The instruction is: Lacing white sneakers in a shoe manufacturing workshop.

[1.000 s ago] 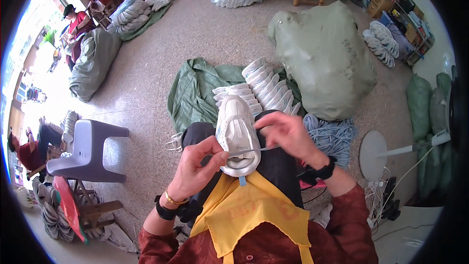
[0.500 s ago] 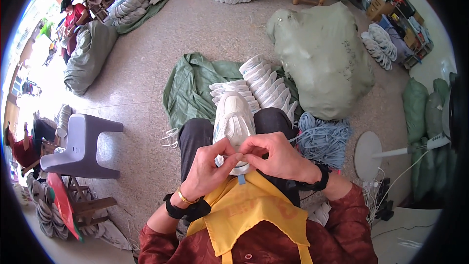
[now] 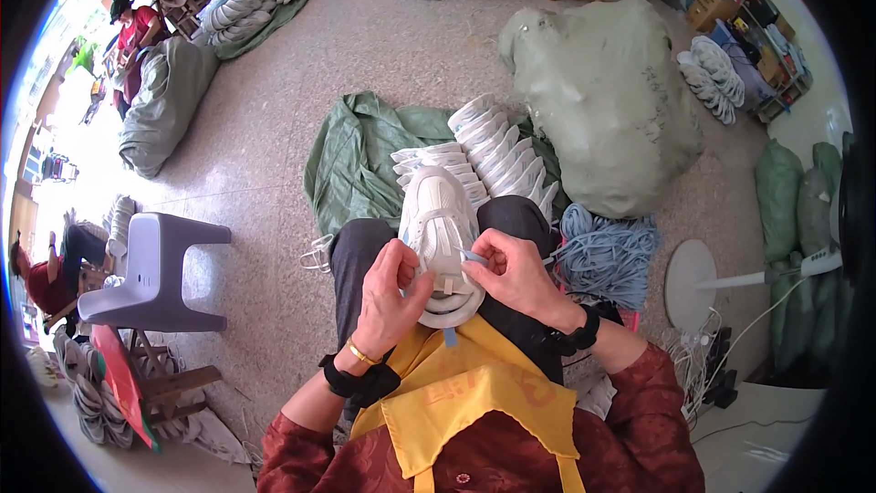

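A white sneaker rests between my knees, toe pointing away and its heel opening toward me. At the right side of its lacing, my right hand pinches a pale blue-grey shoelace between thumb and forefinger. My left hand is closed at the shoe's left side, fingers curled and thumb beside them; what it holds there is too small to make out. Over my lap lies a yellow apron. A tangled bundle of light blue laces lies beside my right knee.
Rows of white shoes lie on a green sheet ahead, next to a big stuffed sack. A grey plastic stool stands left, a white fan right. Two people sit at the far left.
My hands have come apart from a joint pinch over the shoe's opening, one to each side of the lacing. The lace end now shows in my right fingers.
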Tool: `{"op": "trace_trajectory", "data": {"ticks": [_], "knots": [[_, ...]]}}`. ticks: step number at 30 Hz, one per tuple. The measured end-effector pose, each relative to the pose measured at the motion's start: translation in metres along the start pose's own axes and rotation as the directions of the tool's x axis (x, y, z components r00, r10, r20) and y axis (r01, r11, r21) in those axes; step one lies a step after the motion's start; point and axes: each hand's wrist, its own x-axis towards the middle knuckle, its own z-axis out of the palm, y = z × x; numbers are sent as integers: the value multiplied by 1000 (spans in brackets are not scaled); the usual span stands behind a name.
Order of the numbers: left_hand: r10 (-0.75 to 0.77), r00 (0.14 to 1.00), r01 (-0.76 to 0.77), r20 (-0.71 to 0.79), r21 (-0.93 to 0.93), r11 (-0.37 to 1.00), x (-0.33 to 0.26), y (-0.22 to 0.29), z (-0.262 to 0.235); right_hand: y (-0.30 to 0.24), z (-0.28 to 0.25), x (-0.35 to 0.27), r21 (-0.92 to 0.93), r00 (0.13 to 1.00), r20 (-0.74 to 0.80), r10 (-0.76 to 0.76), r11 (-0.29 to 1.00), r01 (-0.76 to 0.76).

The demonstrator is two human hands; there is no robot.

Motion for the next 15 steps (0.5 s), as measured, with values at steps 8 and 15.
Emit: {"op": "trace_trajectory", "data": {"ticks": [8, 15], "knots": [[18, 1000, -18, -22, -3, 1000, -11, -2, 5, -4, 10, -5, -103, 992, -51, -115, 989, 110], [20, 998, -20, -55, 4, 1000, -22, -3, 8, -4, 17, -13, -200, 982, -79, -169, 968, 150]]}}
